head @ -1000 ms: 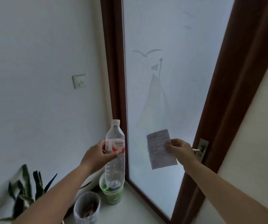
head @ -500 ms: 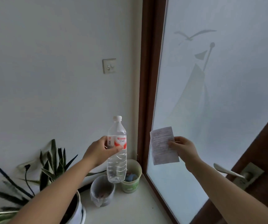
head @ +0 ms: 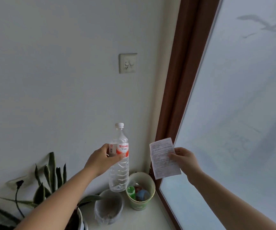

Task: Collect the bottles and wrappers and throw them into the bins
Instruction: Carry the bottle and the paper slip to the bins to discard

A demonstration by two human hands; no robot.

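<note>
Bottles and wrappers are partly dealt with, by my judgement: one of each is in hand and neither is binned yet. Nearest, the left hand (head: 100, 158) has its fingers wrapped around the label of a clear, empty plastic bottle with a white cap and red-and-white label (head: 119, 163), held upright and well above the floor. The right hand (head: 183, 159) pinches a white printed paper slip (head: 163, 157) by its right edge, thumb on the front; the slip is flat, uncrumpled, and hangs level with the bottle.

Below them, in the floor corner where the white wall (head: 51, 80) meets the brown door frame (head: 180, 80), stand two bins. A grey bin lined with clear plastic (head: 108, 206) sits almost under the bottle's base, with something dark and unclear at its bottom. Just beside it, against the frame, a pale green round bin (head: 141, 196) already holds a green-capped bottle and a blue item. Dropping both things remains. A spiky green potted plant (head: 51, 183) stands left of the bins.
</note>
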